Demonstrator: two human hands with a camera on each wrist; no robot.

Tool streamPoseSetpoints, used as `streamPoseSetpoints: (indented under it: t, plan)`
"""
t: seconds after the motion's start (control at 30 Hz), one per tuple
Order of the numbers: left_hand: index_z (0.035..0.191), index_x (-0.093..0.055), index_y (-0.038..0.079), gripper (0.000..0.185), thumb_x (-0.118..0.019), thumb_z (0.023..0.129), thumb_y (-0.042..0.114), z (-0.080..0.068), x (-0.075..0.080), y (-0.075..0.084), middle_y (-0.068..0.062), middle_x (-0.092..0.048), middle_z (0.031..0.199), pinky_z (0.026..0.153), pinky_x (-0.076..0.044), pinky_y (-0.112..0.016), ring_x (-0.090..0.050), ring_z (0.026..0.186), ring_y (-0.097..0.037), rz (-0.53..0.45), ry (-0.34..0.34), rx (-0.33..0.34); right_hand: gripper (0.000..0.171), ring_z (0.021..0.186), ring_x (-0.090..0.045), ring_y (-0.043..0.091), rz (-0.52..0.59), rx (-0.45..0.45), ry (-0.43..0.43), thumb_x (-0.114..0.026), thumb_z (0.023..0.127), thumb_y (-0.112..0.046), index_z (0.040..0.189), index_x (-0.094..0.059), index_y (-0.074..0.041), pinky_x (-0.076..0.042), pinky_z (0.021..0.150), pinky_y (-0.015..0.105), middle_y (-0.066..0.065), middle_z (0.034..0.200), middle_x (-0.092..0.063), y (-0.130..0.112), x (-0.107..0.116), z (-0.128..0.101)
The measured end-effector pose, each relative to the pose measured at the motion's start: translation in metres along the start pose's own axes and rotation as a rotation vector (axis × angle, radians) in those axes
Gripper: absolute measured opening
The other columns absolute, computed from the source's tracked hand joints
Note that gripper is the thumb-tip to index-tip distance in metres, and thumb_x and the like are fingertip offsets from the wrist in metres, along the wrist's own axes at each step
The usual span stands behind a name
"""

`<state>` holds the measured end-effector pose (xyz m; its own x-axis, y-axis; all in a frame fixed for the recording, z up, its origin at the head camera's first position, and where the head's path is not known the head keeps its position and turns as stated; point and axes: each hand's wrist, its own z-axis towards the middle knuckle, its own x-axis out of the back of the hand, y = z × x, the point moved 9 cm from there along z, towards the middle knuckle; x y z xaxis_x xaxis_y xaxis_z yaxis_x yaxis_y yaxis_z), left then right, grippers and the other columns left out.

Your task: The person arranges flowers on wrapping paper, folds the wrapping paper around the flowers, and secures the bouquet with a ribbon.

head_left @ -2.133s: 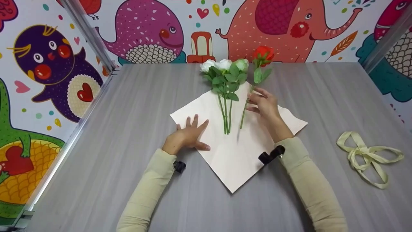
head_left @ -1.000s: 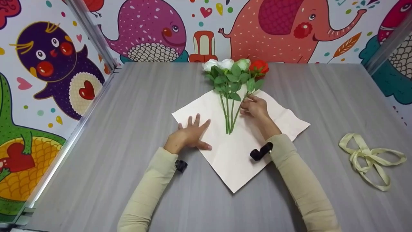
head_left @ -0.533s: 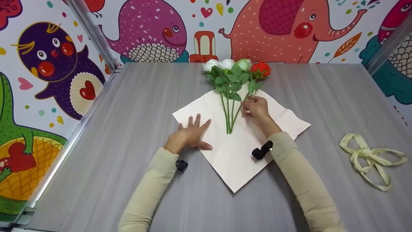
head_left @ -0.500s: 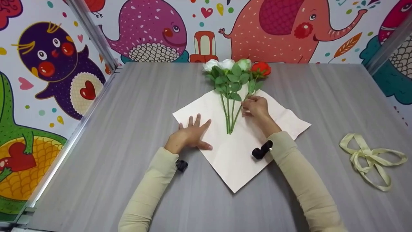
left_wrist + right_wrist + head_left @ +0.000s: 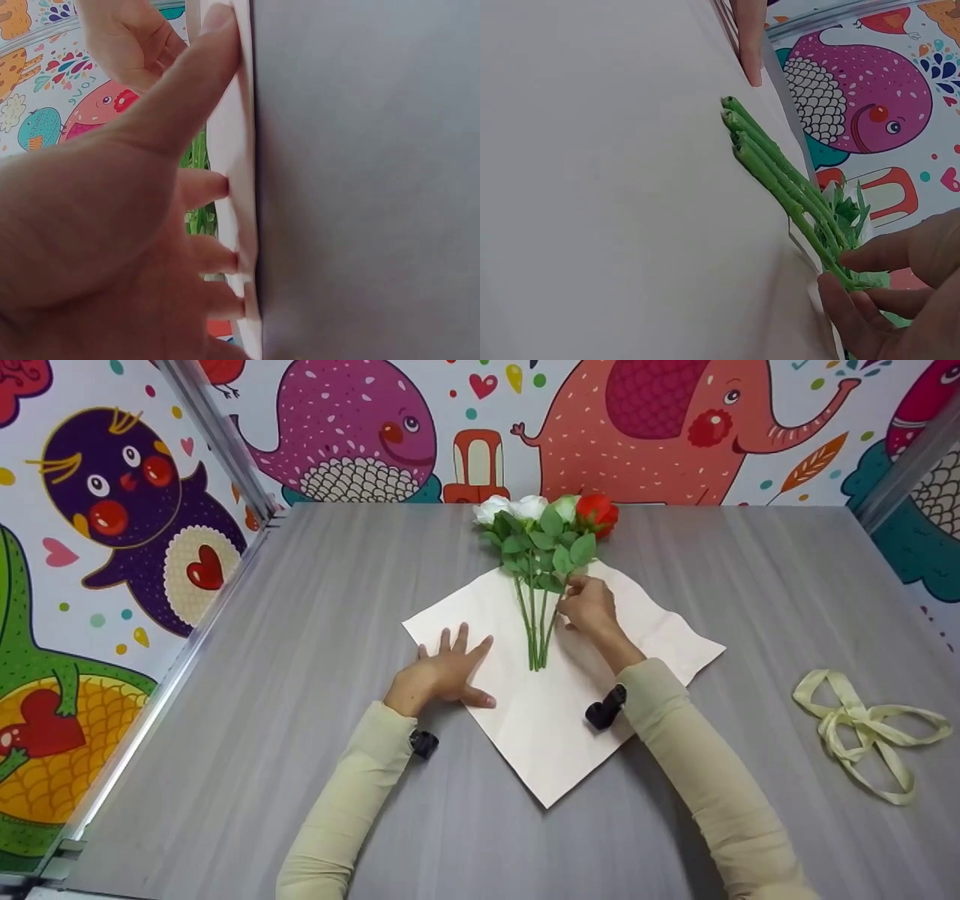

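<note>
A pale pink sheet of wrapping paper lies with one corner toward me. My left hand rests on its left edge with fingers spread; in the left wrist view the fingertips press the paper's border. My right hand pinches the stem of the red rose between thumb and fingers. Beside it lie two white roses and a pale green rose. Their cut stem ends sit close together on the paper, as the right wrist view shows the green stems. Green leaves overlap below the blooms.
A loosely looped cream ribbon lies on the grey table at the right. Behind the table stands a wall panel printed with cartoon animals, with another panel along the left side.
My right hand has brought the red rose leftward and down onto the paper, against the other stems. Its bloom now sits right beside the pale green one. My left hand has stayed put.
</note>
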<state>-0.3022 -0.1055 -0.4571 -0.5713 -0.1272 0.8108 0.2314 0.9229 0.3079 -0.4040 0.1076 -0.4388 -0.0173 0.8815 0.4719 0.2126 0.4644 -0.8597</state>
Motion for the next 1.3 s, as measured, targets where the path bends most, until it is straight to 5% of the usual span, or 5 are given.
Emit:
streamPoseSetpoints:
  t: [0.13, 0.43, 0.53, 0.83, 1.3]
  plan:
    - [0.163, -0.003, 0.025, 0.105, -0.070, 0.088, 0.055, 0.002, 0.000, 0.000, -0.021, 0.017, 0.166, 0.115, -0.001, -0.077, 0.014, 0.153, -0.046, 0.002, 0.004, -0.002, 0.039, 0.083, -0.055, 0.014, -0.022, 0.008, -0.028, -0.059, 0.088, 0.000, 0.126, -0.063, 0.001, -0.056, 0.055, 0.021, 0.003, 0.100, -0.050, 0.001, 0.001, -0.001]
    - [0.163, -0.004, 0.024, 0.105, -0.070, 0.087, 0.055, 0.001, 0.001, 0.001, -0.022, 0.016, 0.167, 0.114, -0.002, -0.077, 0.013, 0.153, -0.047, 0.009, 0.010, -0.003, 0.007, 0.063, -0.059, 0.007, -0.035, -0.018, -0.053, -0.055, 0.092, -0.006, 0.094, -0.061, -0.005, -0.056, 0.053, 0.021, 0.001, 0.083, -0.057, 0.003, 0.009, -0.006]
    - [0.163, -0.004, 0.024, 0.105, -0.071, 0.087, 0.055, 0.000, 0.001, 0.002, -0.022, 0.016, 0.166, 0.114, -0.002, -0.077, 0.012, 0.153, -0.048, 0.010, 0.008, -0.005, 0.009, 0.061, -0.058, 0.006, -0.032, -0.030, -0.060, -0.054, 0.092, -0.007, 0.095, -0.062, -0.003, -0.055, 0.052, 0.020, 0.003, 0.085, -0.060, 0.006, 0.012, -0.007]
    - [0.163, -0.004, 0.024, 0.105, -0.071, 0.087, 0.054, 0.002, 0.000, 0.000, -0.022, 0.017, 0.166, 0.114, 0.000, -0.078, 0.014, 0.153, -0.047, -0.009, 0.004, -0.005, 0.056, 0.078, -0.060, 0.007, -0.036, -0.033, -0.125, -0.056, 0.094, -0.013, 0.147, -0.046, 0.001, -0.055, 0.056, 0.018, 0.014, 0.115, -0.065, 0.010, 0.017, -0.017]
    - [0.162, -0.014, 0.020, 0.100, -0.071, 0.088, 0.054, -0.001, 0.006, 0.002, -0.025, 0.008, 0.167, 0.116, -0.007, -0.076, 0.006, 0.154, -0.048, -0.029, 0.031, -0.017, 0.037, 0.109, -0.062, 0.028, -0.023, 0.086, -0.192, -0.056, 0.098, -0.008, 0.133, -0.060, 0.005, -0.054, 0.061, 0.017, 0.023, 0.137, -0.059, 0.001, 0.030, -0.041]
